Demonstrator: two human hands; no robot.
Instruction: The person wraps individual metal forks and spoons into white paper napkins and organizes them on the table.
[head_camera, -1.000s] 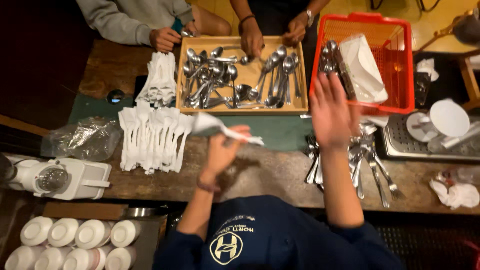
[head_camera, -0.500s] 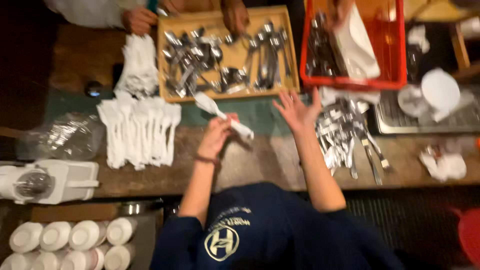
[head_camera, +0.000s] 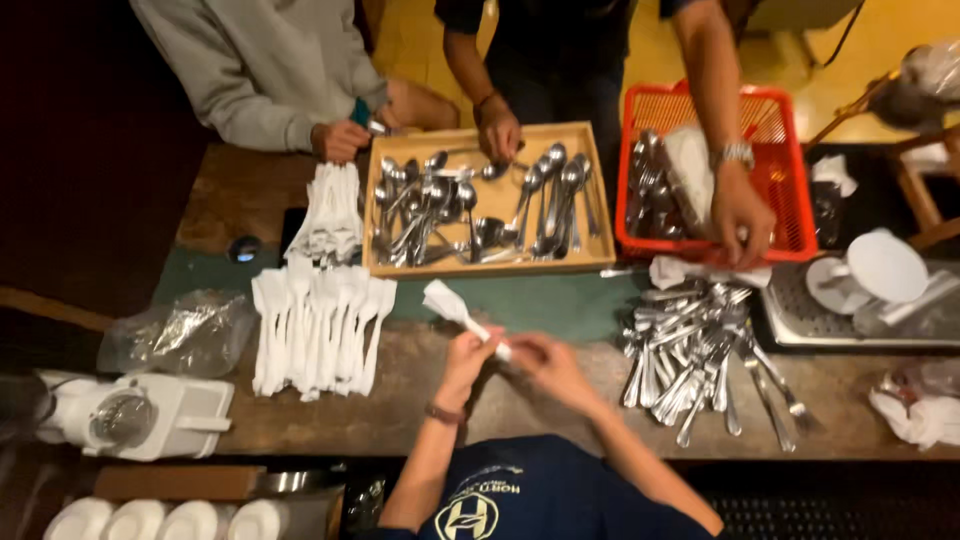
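My left hand (head_camera: 468, 352) and my right hand (head_camera: 543, 362) meet over the wooden table's front edge. Both pinch the lower end of a white paper-wrapped piece of cutlery (head_camera: 447, 303), which points up and left. A row of similar white wrapped pieces (head_camera: 318, 325) lies to the left of my hands. To their right is a loose pile of metal forks and knives (head_camera: 695, 352).
A wooden tray (head_camera: 487, 266) holds spoons; a red basket (head_camera: 775, 170) holds cutlery and a cloth. Other people's hands (head_camera: 338, 140) (head_camera: 500, 132) (head_camera: 740, 210) work at them. Also here: a plastic bag (head_camera: 180, 335), a white appliance (head_camera: 140, 415), white cups (head_camera: 170, 520), a metal tray (head_camera: 800, 325).
My right hand has drawn back from the red basket and the cutlery pile and joined my left hand on the wrapped piece. The view has shifted.
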